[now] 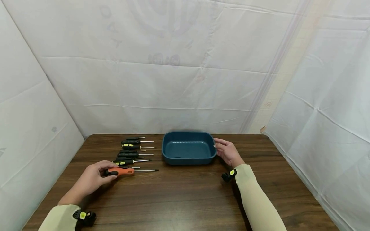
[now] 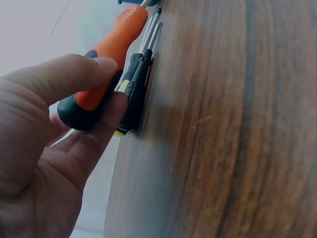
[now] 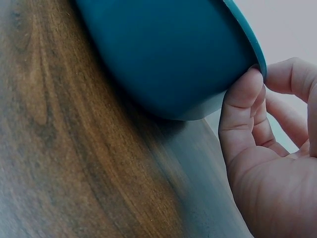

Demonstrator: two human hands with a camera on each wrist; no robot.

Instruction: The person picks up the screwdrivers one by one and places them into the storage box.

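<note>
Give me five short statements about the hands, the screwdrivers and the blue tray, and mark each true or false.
1. The left hand holds the orange screwdriver by its handle. True.
2. The blue tray is full of screwdrivers. False: no screwdriver lies in it; its floor shows bare.
3. The right hand touches the tray's right edge. True: the right wrist view shows a fingertip at the rim.
4. The black screwdrivers lie to the right of the tray. False: they lie in a row to its left, shafts pointing toward it.
5. The orange screwdriver is the farthest in the row from the person. False: it is the nearest one.
</note>
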